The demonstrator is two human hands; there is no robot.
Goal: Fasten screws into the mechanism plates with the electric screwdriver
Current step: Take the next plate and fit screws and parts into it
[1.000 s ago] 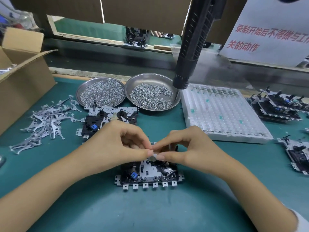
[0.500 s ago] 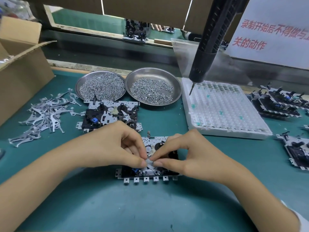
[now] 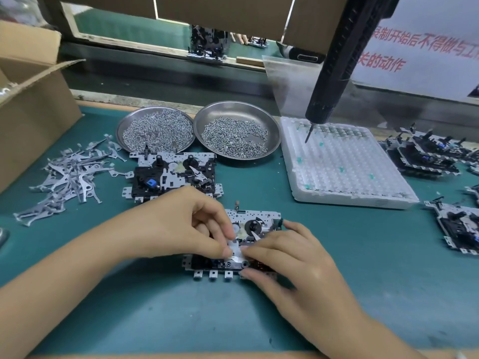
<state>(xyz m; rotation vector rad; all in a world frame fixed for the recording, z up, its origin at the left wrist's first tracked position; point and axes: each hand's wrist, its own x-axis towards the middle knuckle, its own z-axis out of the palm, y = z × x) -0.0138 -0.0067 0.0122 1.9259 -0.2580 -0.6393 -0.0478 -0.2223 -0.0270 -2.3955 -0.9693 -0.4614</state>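
A mechanism plate (image 3: pixel 255 229) is laid flat on the green table (image 3: pixel 337 255), near the front edge, and both hands are set over it. A small silver metal piece (image 3: pixel 234 251) is pinched against the plate between the thumb and fingers of the left hand (image 3: pixel 181 224). The right hand (image 3: pixel 293 265) is rested on the plate's right half, its fingers curled down onto the plate's near edge and its forefinger touching the same silver piece. A second mechanism plate (image 3: pixel 172 174) is seen just behind the left hand. Behind that, two round steel dishes are placed side by side: the left dish (image 3: pixel 121 130) is filled across almost its whole floor with small silver screws (image 3: pixel 158 130), and the right dish (image 3: pixel 272 136) is filled less fully with a similar heap of screws (image 3: pixel 233 138). A white foam tray (image 3: pixel 350 195) with many small pockets is placed right of the dishes; a row of small metal parts is held along its far edge and a few green bits are scattered in its pockets. The electric screwdriver (image 3: pixel 342 55) is hung above the tray, untouched, its bit pointed down at the far left corner. A cardboard box (image 3: pixel 33 112) is stood open at the far left; its contents cannot be made out.
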